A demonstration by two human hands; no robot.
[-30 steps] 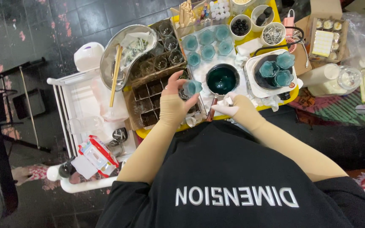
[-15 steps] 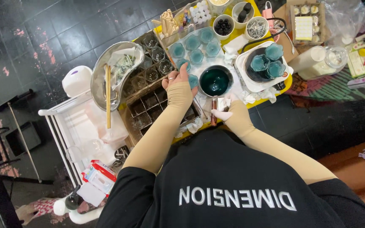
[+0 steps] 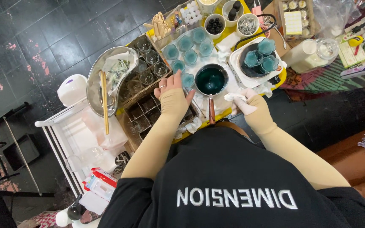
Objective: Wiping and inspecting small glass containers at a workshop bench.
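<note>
Yellow table [image 3: 250, 12], upper middle of the frame, crowded with containers. Just left of it, a cardboard box [image 3: 137, 122] divided into compartments, empty glass cups in the upper ones. Further left, a kidney-shaped metal basin [image 3: 96, 90] with a wooden stick [image 3: 104, 105] laid across it. Right of centre, a white hot plate [image 3: 237, 59] carrying three teal-filled cups.

Centre of the frame: small saucepan [image 3: 211, 80] of dark teal liquid, handle pointing down toward the body.

Change over the last second: small glass cup [image 3: 187, 79], earlier raised in the left hand [image 3: 172, 90] over the near edge of the table, now standing on the table just left of the saucepan, at the lower end of the group of teal-filled cups [image 3: 186, 46]. Left hand lowered with it and released. Judged from this: cup put down among the filled ones, no longer carried.

Left hand: palm down, fingers [image 3: 165, 82] spread wide, nothing gripped. Cup just beside the fingertips, on their right in the frame; touching or a hair apart, not resolvable from this view.

Right hand [image 3: 246, 105]: just right of the saucepan handle, fingers closed round a crumpled white tissue [image 3: 234, 96]. As before, held close to the saucepan rim, apart from the cup, with the saucepan between.
</note>
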